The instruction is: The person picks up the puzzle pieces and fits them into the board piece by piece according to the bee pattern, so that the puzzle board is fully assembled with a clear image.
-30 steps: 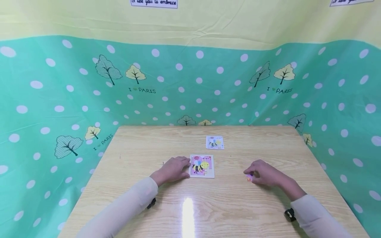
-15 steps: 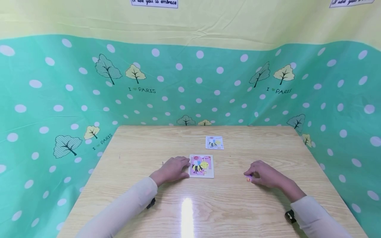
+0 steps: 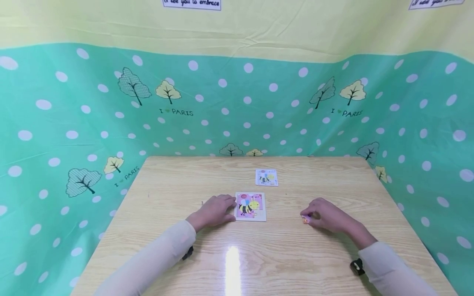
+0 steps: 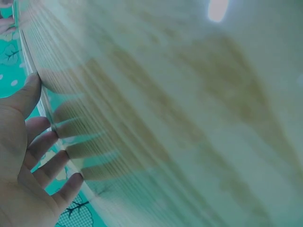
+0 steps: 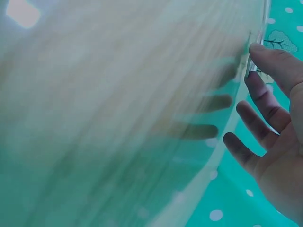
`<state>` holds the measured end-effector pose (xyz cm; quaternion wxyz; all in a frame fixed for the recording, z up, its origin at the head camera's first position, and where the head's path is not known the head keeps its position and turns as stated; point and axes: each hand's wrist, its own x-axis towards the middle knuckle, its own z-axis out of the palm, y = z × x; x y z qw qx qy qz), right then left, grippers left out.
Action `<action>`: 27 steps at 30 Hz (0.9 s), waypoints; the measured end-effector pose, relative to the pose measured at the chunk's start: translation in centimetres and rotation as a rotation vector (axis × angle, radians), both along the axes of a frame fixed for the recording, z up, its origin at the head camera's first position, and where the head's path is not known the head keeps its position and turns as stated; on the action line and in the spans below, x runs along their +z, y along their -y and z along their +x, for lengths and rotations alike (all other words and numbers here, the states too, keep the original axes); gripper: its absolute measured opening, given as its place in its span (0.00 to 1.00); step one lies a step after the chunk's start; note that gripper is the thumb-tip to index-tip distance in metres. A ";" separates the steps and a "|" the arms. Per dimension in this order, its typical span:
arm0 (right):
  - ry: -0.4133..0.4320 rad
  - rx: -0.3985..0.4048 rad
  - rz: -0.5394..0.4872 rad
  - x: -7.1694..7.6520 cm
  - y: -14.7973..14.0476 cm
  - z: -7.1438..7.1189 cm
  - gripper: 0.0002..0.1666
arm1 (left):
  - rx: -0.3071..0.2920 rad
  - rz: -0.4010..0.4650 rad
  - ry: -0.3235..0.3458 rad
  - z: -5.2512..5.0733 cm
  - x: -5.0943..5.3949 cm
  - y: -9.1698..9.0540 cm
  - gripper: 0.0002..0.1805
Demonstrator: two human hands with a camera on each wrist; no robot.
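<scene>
A square puzzle board (image 3: 262, 218) with a bee picture lies on the table, a pale gap at the picture's lower right. My left hand (image 3: 215, 210) rests at its left edge, fingers and thumb touching the rim. In the left wrist view the fingers of the left hand (image 4: 35, 161) are spread and fairly straight, fingertips down. To the board's right, my right hand (image 3: 327, 214) pinches a small pink and orange puzzle piece (image 3: 305, 219) between thumb and index finger. The right wrist view shows this piece (image 5: 248, 65) edge-on, the other fingers of the right hand (image 5: 279, 127) apart from it.
Behind the board lies a square bee picture card (image 3: 266, 177). The wood-grain table (image 3: 166, 176) is glossy and reflects a bright light strip. A green dotted curtain (image 3: 207, 102) hangs at the back and both sides.
My right hand has shifted slightly left with the puzzle piece, which now shows more clearly between thumb and finger. The left hand and the board stay in place.
</scene>
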<state>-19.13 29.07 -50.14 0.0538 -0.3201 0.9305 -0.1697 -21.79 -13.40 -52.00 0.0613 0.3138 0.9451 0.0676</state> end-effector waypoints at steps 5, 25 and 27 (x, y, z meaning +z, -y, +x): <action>0.006 -0.022 -0.031 0.2 1.4 -0.6 0.14 | 0.005 -0.002 0.007 0.1 0.1 0.0 0.32; 0.066 0.023 -0.038 0.3 7.8 -2.6 0.17 | -0.004 0.008 0.000 0.0 0.3 0.0 0.31; 0.058 0.030 -0.031 0.3 8.4 -2.8 0.17 | -0.004 0.012 0.002 0.0 0.3 0.0 0.31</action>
